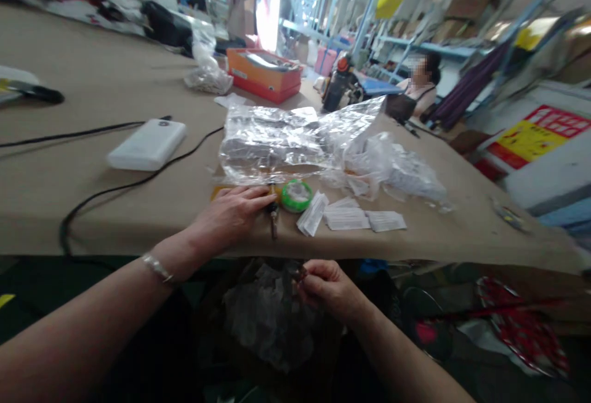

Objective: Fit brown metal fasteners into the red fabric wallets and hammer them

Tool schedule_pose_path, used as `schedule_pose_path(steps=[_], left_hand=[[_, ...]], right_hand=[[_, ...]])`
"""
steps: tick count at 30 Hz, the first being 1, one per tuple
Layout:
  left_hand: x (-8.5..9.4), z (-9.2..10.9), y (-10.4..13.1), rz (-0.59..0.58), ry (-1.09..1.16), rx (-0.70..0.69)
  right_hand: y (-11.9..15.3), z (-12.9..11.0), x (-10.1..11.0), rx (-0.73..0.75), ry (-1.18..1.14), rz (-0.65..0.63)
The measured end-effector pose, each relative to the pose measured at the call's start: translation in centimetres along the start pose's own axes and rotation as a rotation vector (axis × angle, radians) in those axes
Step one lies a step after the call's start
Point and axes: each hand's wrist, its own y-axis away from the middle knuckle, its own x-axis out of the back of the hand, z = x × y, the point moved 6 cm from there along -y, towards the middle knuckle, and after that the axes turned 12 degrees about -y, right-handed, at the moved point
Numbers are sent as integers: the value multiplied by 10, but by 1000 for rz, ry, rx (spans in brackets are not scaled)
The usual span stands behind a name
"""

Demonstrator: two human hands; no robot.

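Observation:
My left hand (233,212) lies on the table's front part, fingers stretched out over a yellow-orange flat piece (216,192). Its fingertips reach a small dark tool with a brownish end (274,221); whether they touch it I cannot tell. Just right of that sits a green roll of tape (296,196). Several stacks of white printed labels (347,218) lie beside the roll. Below the table edge, my right hand (330,286) is closed in a pinch on something small and dark, too blurred to name. Under it hang or lie pale translucent plastic pieces (272,323).
Crumpled clear plastic bags (300,138) spread behind the labels. A white box-like device (148,144) and a black cable (106,191) are at left. Farther back stand an orange box (263,74) and a dark bottle (338,86). Snips (510,215) lie right; a person (420,86) sits beyond.

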Motion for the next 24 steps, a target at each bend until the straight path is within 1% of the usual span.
schedule_pose_path(steps=[1, 2, 5, 6, 7, 8, 9, 11, 13, 14, 15, 16, 17, 18, 19, 21, 24], left_hand=[[-2, -3, -1, 5, 5, 1], [-6, -7, -2, 8, 15, 2], [-15, -15, -6, 46, 35, 21], [-17, -17, -6, 48, 40, 28], [-18, -17, -6, 44, 45, 34], [-18, -17, -6, 36, 51, 42], [-17, -17, -6, 32, 58, 57], [-14, -16, -6, 41, 69, 101], [-10, -15, -5, 62, 100, 139], [-8, -15, -4, 76, 131, 151], [-6, -16, -2, 89, 175, 154], [-3, -16, 0, 106, 223, 157], [1, -17, 4, 126, 271, 163], [5, -18, 8, 153, 314, 180], [11, -20, 14, 185, 351, 210], [25, -20, 30, 238, 406, 305], [43, -13, 58, 290, 459, 482]], right_hand=[[9, -15, 15, 43, 88, 64], [18, -33, 34, 106, 193, 151], [52, -101, 105, 354, 623, 500], [63, -122, 129, 416, 795, 609], [72, -139, 151, 444, 958, 677], [78, -153, 172, 452, 1112, 731], [82, -162, 192, 419, 1263, 761], [85, -171, 227, 335, 1494, 801], [84, -174, 251, 314, 1567, 791], [83, -174, 257, 329, 1592, 768], [81, -174, 258, 361, 1631, 737], [78, -174, 255, 412, 1677, 715], [76, -175, 247, 480, 1713, 700], [73, -176, 233, 560, 1722, 692], [70, -176, 215, 640, 1696, 681], [59, -171, 166, 764, 1594, 605], [26, -154, 76, 842, 1533, 345]])
